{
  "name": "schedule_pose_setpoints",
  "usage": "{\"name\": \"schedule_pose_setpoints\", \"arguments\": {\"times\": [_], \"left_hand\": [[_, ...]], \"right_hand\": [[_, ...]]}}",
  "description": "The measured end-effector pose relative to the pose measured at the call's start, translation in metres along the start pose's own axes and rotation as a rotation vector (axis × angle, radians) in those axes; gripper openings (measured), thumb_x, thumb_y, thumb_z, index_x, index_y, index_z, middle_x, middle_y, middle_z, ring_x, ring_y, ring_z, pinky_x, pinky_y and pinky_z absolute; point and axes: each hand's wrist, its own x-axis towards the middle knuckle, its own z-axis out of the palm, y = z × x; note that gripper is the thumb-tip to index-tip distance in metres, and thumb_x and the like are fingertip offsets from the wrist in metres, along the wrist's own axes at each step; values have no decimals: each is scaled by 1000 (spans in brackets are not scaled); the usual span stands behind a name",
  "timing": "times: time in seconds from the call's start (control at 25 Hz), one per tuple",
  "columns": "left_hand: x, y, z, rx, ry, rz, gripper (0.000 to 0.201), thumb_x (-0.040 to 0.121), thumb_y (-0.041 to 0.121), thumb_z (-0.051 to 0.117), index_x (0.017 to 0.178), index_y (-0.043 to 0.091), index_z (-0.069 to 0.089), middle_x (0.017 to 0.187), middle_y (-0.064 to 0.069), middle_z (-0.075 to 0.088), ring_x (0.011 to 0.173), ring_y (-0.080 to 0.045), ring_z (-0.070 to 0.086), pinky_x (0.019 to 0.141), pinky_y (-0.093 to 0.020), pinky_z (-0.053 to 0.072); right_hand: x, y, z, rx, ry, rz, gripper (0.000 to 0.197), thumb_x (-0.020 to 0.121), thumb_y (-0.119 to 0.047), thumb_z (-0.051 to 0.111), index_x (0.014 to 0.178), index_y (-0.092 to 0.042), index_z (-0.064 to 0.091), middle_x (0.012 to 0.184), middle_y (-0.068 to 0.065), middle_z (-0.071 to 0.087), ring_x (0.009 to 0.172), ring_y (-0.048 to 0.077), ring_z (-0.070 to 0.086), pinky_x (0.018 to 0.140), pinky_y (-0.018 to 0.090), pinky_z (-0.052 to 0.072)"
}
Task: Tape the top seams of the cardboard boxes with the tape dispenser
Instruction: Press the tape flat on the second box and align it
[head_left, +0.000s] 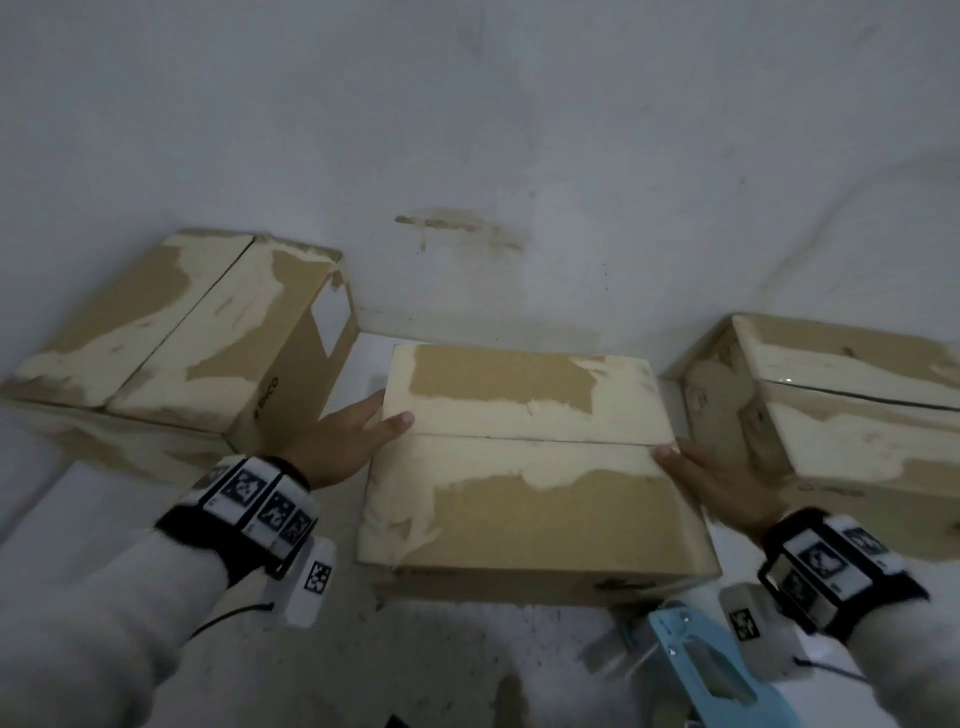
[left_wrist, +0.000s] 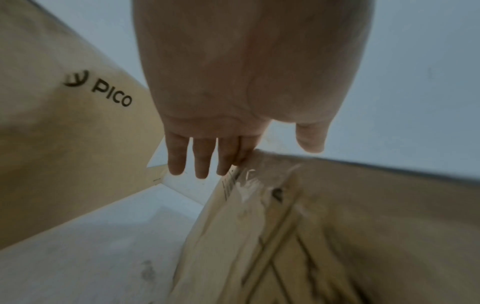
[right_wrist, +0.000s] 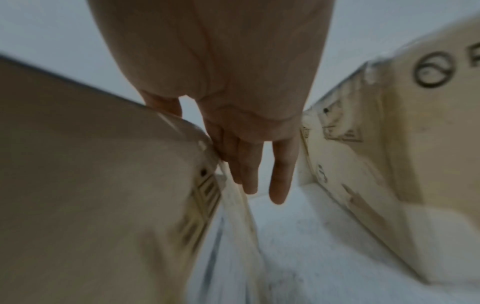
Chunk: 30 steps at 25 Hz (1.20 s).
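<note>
Three closed cardboard boxes with torn, pale patches sit on the white floor by the wall. The middle box has an untaped top seam running left to right. My left hand lies flat against its left side with straight fingers, thumb on the top edge. My right hand presses the right side the same way, fingers straight. The light blue tape dispenser lies on the floor in front of the box, below my right wrist, and neither hand holds it.
A larger box stands to the left, angled, close to my left hand. Another box stands to the right, a narrow gap from my right hand. The white wall rises right behind all three.
</note>
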Motion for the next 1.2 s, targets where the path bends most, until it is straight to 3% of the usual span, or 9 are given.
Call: {"name": "schedule_pose_setpoints", "arguments": {"times": [0.12,0.2,0.36,0.52,0.64,0.8,0.92,1.08,1.2], "left_hand": [[-33,-3,22,-193,-16,1,54,86,57,48,133,39,31,134,27,36,126,1,35,110,-26,27],[-40,-1,38,-371,25,-2,74,81,60,55,143,33,25,137,21,40,128,-5,40,108,-30,33],[-3,11,43,-371,199,8,58,93,32,52,144,25,26,132,14,42,123,-8,42,98,-26,34],[49,12,27,-369,217,16,55,92,30,56,142,21,34,133,-4,53,119,-26,53,97,-38,44],[70,14,20,-376,243,-18,56,90,33,59,141,25,38,130,-2,57,113,-25,57,97,-40,46],[72,14,19,-410,233,-17,51,90,31,60,137,25,45,125,-1,60,108,-23,59,88,-34,48],[56,0,22,-539,212,53,45,90,25,59,132,15,48,119,-4,62,113,-28,58,80,-28,50],[21,-30,42,-553,301,145,63,80,42,69,134,18,49,127,-3,61,117,-22,57,97,-43,48],[13,-40,49,-575,350,152,64,81,48,64,137,19,49,130,-4,60,121,-22,55,102,-49,44]], "right_hand": [[-39,15,22,181,29,23,28,91,-50,44,110,-33,56,108,-10,61,96,3,55,73,20,41],[-45,24,33,294,51,23,54,76,-66,48,116,-31,56,113,-9,62,103,9,58,83,27,45],[-12,29,32,353,109,1,98,51,-87,53,125,-22,55,120,2,63,111,21,59,100,44,43],[26,16,25,312,183,-24,52,89,-56,44,126,-19,51,122,9,58,109,25,54,97,38,40],[43,5,22,235,242,-28,45,97,-42,37,130,-14,50,116,7,55,106,24,51,91,33,36],[44,4,24,313,258,27,45,93,-49,42,126,-20,53,117,7,59,105,25,55,97,43,44],[33,20,28,463,238,37,54,79,-62,55,121,-29,55,115,2,63,105,26,61,83,44,54],[17,39,35,550,284,-58,53,60,-48,79,106,-43,53,122,3,59,110,25,58,89,49,51],[14,48,37,551,276,-102,63,65,-39,75,123,-32,52,124,6,60,111,26,57,87,46,52]]}}
